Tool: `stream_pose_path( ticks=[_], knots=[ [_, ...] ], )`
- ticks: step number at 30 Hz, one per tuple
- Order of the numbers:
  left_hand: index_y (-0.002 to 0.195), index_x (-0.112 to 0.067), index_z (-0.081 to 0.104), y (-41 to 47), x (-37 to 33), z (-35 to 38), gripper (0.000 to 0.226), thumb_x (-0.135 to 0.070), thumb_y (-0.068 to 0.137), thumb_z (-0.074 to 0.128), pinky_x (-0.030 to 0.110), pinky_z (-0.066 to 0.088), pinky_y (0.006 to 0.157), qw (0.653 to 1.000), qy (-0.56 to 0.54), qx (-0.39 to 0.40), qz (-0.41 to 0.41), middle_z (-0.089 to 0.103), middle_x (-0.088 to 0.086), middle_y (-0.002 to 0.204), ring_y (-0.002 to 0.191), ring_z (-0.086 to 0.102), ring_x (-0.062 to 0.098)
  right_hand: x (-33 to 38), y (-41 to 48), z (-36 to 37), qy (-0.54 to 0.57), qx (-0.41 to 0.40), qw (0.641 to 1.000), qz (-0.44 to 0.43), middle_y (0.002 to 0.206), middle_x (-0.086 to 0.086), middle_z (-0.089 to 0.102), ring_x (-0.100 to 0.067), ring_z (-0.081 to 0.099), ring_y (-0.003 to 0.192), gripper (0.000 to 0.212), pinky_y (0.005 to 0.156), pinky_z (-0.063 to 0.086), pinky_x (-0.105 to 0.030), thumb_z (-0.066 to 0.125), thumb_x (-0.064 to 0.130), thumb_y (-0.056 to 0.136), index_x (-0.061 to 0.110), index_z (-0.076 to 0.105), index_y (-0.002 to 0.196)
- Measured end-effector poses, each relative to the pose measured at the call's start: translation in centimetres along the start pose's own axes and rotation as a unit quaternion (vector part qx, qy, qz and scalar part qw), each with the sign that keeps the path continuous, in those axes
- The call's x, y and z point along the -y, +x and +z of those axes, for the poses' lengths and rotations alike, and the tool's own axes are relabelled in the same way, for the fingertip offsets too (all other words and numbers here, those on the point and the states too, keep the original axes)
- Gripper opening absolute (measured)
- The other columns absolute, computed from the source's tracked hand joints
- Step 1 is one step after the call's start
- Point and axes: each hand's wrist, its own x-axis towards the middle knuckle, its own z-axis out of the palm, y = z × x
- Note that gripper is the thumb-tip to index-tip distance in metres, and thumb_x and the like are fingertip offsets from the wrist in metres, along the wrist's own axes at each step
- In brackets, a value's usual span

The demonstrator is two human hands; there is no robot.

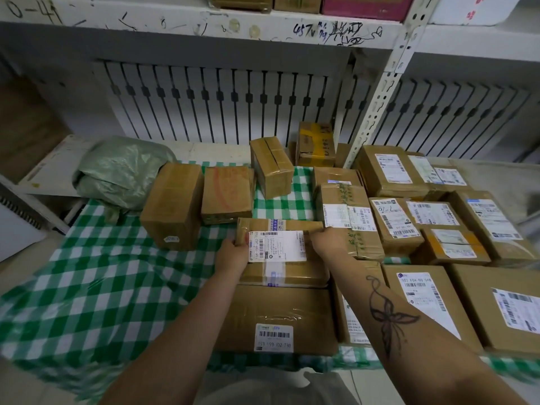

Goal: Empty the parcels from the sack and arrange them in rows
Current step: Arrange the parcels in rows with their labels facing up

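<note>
A flat cardboard parcel point(285, 258) with a white label lies on the green-checked cloth point(96, 282), just beyond a larger labelled box point(277, 314). My left hand point(233, 254) grips its left edge. My right hand point(328, 241) holds its right side, fingers curled over the far corner. The crumpled green woven sack point(119, 171) lies at the back left of the table. Three unsorted boxes stand behind the held parcel: a tall one point(172, 206), one with red print point(226, 194) and a taped one point(271, 166). Several labelled parcels point(438, 217) sit in rows to the right.
A white slotted shelf post point(377, 92) rises at the back right, with a radiator cover behind the table. A taped box point(315, 143) stands by the post. Shelf boards above carry more boxes. Bare checked cloth spreads over the left and front left.
</note>
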Motion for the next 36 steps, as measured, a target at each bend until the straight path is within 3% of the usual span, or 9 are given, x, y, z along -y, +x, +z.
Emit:
stream_pose_path(
  ticks=[6, 12, 17, 20, 22, 25, 28, 33, 36],
  knots=[
    [0.102, -0.017, 0.055, 0.1, -0.6, -0.4, 0.019, -0.032, 0.091, 0.053, 0.025, 0.042, 0.055, 0.998, 0.010, -0.019, 0.058, 0.065, 0.000, 0.091, 0.070, 0.059, 0.012, 1.1, -0.7, 0.1, 0.020, -0.011, 1.000, 0.009, 0.141, -0.019, 0.034, -0.036, 0.034, 0.130, 0.052, 0.108, 0.032, -0.047, 0.044, 0.022, 0.090, 0.011, 0.032, 0.139],
    [0.103, -0.012, 0.053, -0.2, -1.2, -1.2, 0.020, -0.028, 0.091, 0.057, 0.019, 0.036, 0.051, 0.995, -0.042, -0.030, 0.088, 0.063, -0.004, 0.092, 0.069, 0.057, 0.006, 2.2, -1.5, 0.2, 0.020, -0.033, 0.997, -0.062, 0.140, -0.016, 0.037, -0.036, 0.037, 0.126, 0.054, 0.102, 0.033, -0.041, 0.047, 0.017, 0.089, 0.013, 0.031, 0.141],
    [0.129, -0.018, 0.048, -0.2, -2.7, -1.5, 0.037, -0.021, 0.092, 0.054, 0.024, 0.045, 0.071, 0.987, -0.077, -0.072, 0.125, 0.051, 0.003, 0.126, 0.099, 0.056, 0.017, 3.4, -0.8, 0.5, 0.058, -0.015, 0.994, -0.092, 0.139, -0.015, 0.039, -0.035, 0.040, 0.125, 0.055, 0.105, 0.036, -0.046, 0.050, 0.021, 0.089, 0.015, 0.035, 0.142],
    [0.132, -0.018, 0.046, 0.0, -4.4, -0.7, 0.038, -0.016, 0.094, 0.050, 0.032, 0.054, 0.077, 0.984, -0.087, -0.081, 0.130, 0.049, 0.004, 0.130, 0.102, 0.057, 0.021, 4.3, 0.2, 0.0, 0.066, 0.003, 0.993, -0.103, 0.139, -0.014, 0.040, -0.033, 0.042, 0.125, 0.055, 0.105, 0.039, -0.045, 0.053, 0.020, 0.089, 0.015, 0.036, 0.142],
    [0.131, -0.018, 0.046, 0.1, -5.7, 0.1, 0.038, -0.016, 0.094, 0.050, 0.038, 0.052, 0.089, 0.983, -0.092, -0.088, 0.133, 0.049, 0.006, 0.131, 0.110, 0.056, 0.024, 4.8, 1.1, -0.6, 0.062, 0.016, 0.991, -0.119, 0.140, -0.013, 0.042, -0.032, 0.045, 0.125, 0.055, 0.104, 0.042, -0.044, 0.053, 0.020, 0.089, 0.015, 0.036, 0.141],
    [0.131, -0.018, 0.047, 0.4, -7.4, 1.4, 0.037, -0.017, 0.094, 0.051, 0.037, 0.049, 0.092, 0.981, -0.107, -0.079, 0.139, 0.051, 0.004, 0.130, 0.114, 0.054, 0.022, 5.4, 2.9, -1.6, 0.065, 0.040, 0.987, -0.142, 0.139, -0.013, 0.044, -0.031, 0.050, 0.121, 0.052, 0.099, 0.046, -0.039, 0.053, 0.018, 0.090, 0.013, 0.038, 0.140],
    [0.121, -0.022, 0.051, 1.0, -8.6, 2.9, 0.027, -0.020, 0.094, 0.053, 0.036, 0.053, 0.085, 0.977, -0.136, -0.063, 0.152, 0.059, 0.001, 0.118, 0.099, 0.059, 0.015, 6.0, 4.8, -2.4, 0.071, 0.059, 0.984, -0.149, 0.136, -0.013, 0.047, -0.031, 0.052, 0.118, 0.048, 0.091, 0.046, -0.036, 0.052, 0.018, 0.092, 0.012, 0.040, 0.138],
    [0.103, -0.020, 0.055, 2.4, -10.3, 4.7, 0.009, -0.019, 0.095, 0.050, 0.028, 0.052, 0.072, 0.977, -0.137, -0.073, 0.145, 0.062, -0.001, 0.099, 0.083, 0.061, 0.011, 6.4, 7.3, -2.5, 0.070, 0.082, 0.983, -0.150, 0.142, -0.011, 0.043, -0.029, 0.049, 0.123, 0.050, 0.095, 0.044, -0.035, 0.050, 0.020, 0.093, 0.015, 0.036, 0.141],
    [0.075, -0.030, 0.047, 3.4, -11.4, 5.2, 0.024, -0.016, 0.094, 0.050, 0.022, 0.044, 0.067, 0.977, -0.135, -0.081, 0.142, 0.055, -0.010, 0.080, 0.073, 0.052, 0.003, 6.6, 8.5, -2.1, 0.083, 0.103, 0.981, -0.143, 0.141, -0.010, 0.045, -0.027, 0.050, 0.124, 0.051, 0.100, 0.044, -0.037, 0.051, 0.021, 0.093, 0.015, 0.036, 0.142]
  ],
)
